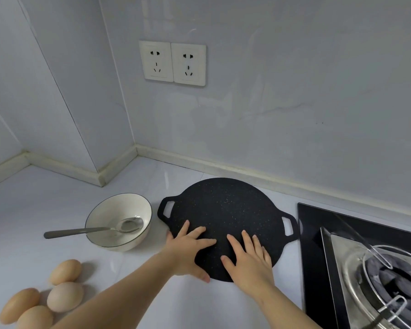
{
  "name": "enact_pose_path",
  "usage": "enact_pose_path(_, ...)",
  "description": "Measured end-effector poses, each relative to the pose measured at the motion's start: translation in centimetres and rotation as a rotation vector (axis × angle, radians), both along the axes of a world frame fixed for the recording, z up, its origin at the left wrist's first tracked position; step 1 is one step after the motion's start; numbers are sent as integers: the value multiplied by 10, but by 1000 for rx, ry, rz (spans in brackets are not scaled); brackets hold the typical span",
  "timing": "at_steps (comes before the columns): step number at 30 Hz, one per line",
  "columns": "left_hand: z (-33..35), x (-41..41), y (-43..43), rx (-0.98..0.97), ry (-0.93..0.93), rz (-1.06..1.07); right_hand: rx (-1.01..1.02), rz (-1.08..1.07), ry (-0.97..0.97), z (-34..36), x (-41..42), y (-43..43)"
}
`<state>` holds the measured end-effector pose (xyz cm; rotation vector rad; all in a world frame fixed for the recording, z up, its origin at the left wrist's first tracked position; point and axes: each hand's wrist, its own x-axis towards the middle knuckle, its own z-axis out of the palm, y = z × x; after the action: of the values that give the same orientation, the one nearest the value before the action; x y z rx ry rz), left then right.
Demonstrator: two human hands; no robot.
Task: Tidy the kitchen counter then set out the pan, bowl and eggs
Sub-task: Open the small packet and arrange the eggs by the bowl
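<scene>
Now both hands flat on pan [226, 210]: left hand [188, 248], right hand [249, 257].

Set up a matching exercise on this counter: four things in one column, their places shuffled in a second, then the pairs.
1 pan
2 spoon
3 eggs
4 burner

A resting in the bowl
B near left of the counter
C under the left hand and right hand
D on the black hob

Pairs: 1-C, 2-A, 3-B, 4-D
</scene>
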<state>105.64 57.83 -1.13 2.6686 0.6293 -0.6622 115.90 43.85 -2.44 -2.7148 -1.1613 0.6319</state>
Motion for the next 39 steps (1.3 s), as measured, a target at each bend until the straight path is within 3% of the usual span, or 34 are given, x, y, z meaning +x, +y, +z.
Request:
enact_pose_path(10,12,-3,-13,-3,1,42,-32,-34,98,13,-6,5)
enact_pose_path(12,26,-8,-19,1,-129,86,-14,-45,138,16,-12,6)
enact_pose_path(16,58,-32,-8,87,-593,188,27,-38,205,23,-26,14)
enact_pose_path(18,71,-45,8,215,-666,226,44,-27,233,26,-33,21)
enact_pose_path(21,83,-61,38,304,-397,291,67,1,264,29,-44,35)
enact_pose_path(24,83,-76,64,222,-70,332,52,43,269,31,-55,49)
enact_pose_path(26,79,-80,76,180,42,360,43,62,254,33,-59,55)
enact_pose_path(39,63,-78,108,111,93,317,94,57,202,26,-60,92)
